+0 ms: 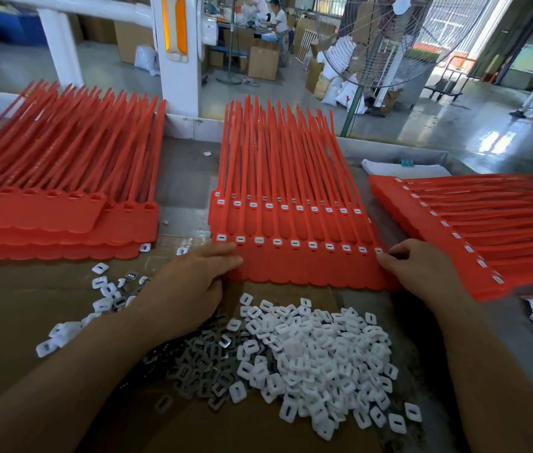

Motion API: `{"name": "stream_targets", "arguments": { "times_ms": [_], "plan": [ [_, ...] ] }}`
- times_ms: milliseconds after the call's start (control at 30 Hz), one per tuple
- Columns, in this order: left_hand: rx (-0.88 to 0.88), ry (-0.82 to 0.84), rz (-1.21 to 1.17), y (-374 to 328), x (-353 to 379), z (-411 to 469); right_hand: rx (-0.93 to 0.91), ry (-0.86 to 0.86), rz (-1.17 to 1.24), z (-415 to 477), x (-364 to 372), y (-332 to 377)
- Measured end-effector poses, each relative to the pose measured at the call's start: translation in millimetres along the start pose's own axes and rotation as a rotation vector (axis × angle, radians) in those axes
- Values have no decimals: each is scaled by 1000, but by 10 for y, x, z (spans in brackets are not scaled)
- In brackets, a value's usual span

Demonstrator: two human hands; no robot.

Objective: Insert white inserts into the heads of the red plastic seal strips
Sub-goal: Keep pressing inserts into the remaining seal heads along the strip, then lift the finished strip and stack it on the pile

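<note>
A sheet [307,266] of joined red seal strips lies between the two hands, heads toward the person and tails pointing away.

The left hand [193,286] rests on the sheet's left end with fingers nearly straight and flat on the plastic. Whether the thumb reaches under the edge cannot be told. The right hand [422,273] has its fingers curled and pinches the sheet's right end, fingertips just beside the last head.

Every head in the near row between the hands carries a white piece in its socket. The row visible behind it, on the sheet beneath, is filled as well, so this sheet appears complete.

Beyond and outside the left hand, the left stack [46,223] shows empty sockets and is judged to be work remaining. Outside the right hand, the right stack [487,230] shows a white piece in each visible head and is judged finished.

Loose inserts [317,348] are heaped between the forearms, nearer the person than the hands. Grey pieces [193,358] lie beside the heap, under the left forearm, and both rest on cardboard [13,305]. The supply is ample, and the task looks partway through.
</note>
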State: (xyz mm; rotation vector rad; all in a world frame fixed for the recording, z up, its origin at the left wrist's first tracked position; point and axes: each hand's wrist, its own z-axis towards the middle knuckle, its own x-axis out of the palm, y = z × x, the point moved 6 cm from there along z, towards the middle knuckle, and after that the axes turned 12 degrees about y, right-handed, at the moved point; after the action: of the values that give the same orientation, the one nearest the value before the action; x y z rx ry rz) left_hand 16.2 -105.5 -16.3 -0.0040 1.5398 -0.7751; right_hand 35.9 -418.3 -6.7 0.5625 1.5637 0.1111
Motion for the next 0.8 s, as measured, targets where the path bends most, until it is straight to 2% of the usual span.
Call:
{"name": "stream_targets", "arguments": {
  "times_ms": [133,233,333,567,800],
  "plan": [
    [-148,-242,-7,112,-203,-36,24,161,54,-56,10,-72],
    [-195,-191,14,145,-182,-48,33,229,95,-64,47,-58],
    [-178,-171,-73,106,-161,-55,24,241,224,-69,49,-52],
    [-255,-224,-639,174,-145,-60,-32,184,459,-51,51,-51],
    [-311,-148,-894,250,-44,30,-14,207,512,-14,66,-120]
  ]
}}
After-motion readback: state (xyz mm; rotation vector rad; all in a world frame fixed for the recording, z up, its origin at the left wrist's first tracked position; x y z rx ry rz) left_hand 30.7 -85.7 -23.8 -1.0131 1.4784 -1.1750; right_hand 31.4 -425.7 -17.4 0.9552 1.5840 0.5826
